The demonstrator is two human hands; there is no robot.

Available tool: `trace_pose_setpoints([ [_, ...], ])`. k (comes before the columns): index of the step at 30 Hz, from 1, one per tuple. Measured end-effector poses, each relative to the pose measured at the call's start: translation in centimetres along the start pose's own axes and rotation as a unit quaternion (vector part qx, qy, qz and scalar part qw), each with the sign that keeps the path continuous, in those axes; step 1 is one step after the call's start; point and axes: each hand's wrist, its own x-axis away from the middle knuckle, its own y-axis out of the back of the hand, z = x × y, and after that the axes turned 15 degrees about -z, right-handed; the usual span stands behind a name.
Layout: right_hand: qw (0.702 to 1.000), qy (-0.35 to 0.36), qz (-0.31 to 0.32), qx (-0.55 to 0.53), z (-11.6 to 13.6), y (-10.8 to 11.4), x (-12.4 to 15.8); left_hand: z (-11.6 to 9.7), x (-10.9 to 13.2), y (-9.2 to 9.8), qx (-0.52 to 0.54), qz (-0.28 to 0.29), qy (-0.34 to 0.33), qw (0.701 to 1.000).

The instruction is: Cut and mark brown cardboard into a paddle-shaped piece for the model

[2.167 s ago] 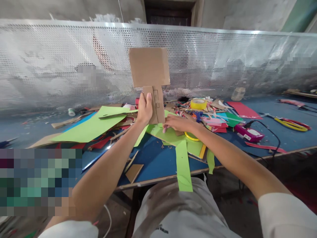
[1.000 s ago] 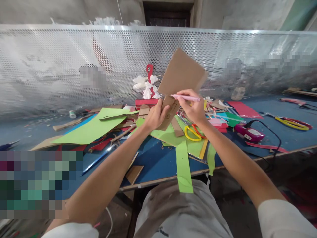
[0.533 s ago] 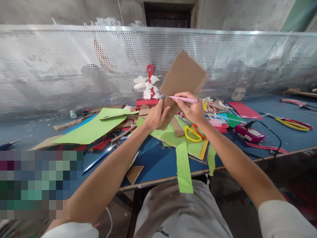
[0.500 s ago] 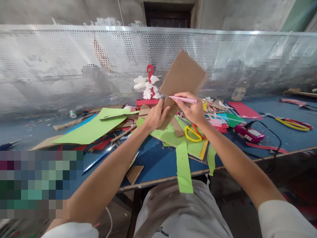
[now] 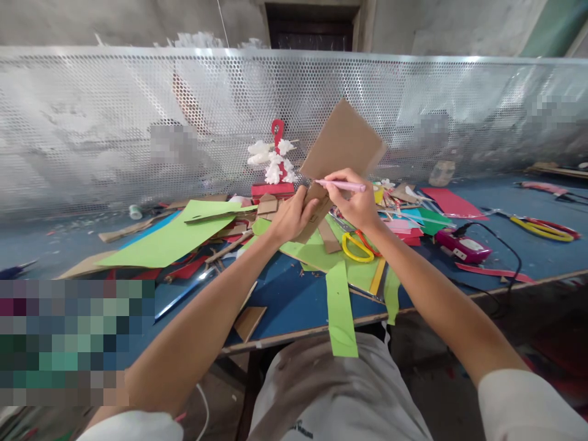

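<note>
My left hand (image 5: 291,215) is closed on a piece of brown cardboard (image 5: 344,138) held tilted above the table, thumb on its near face. The lower part carries some drawn dark lines; whether it is one sheet with the upper part I cannot tell. A pink pen (image 5: 343,185) is pinched in my right hand (image 5: 357,202), its tip at the cardboard close to my left fingers. Below them lie scissors (image 5: 357,248) with yellow and orange handles, on green paper (image 5: 316,254). Behind stands a red piece with white tufts (image 5: 274,165).
A perforated metal screen (image 5: 220,122) runs along the back of the blue table (image 5: 289,312). At right are a magenta corded device (image 5: 463,246), pliers (image 5: 544,229) and a clear jar (image 5: 441,173). Green sheets (image 5: 169,236) and scraps lie at left; a green strip (image 5: 341,312) overhangs the front edge.
The cardboard has tilted a little and its upper part has shifted slightly right and down. Both hands keep their hold, with the pen tip still at the cardboard.
</note>
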Motion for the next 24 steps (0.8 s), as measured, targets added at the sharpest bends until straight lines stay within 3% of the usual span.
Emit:
trace_pose_setpoints([
  [24,0.999,-0.012,0.018,0.044,0.16,0.35,-0.29,0.44,-0.16,-0.36,0.067,-0.004,0.024,0.997],
])
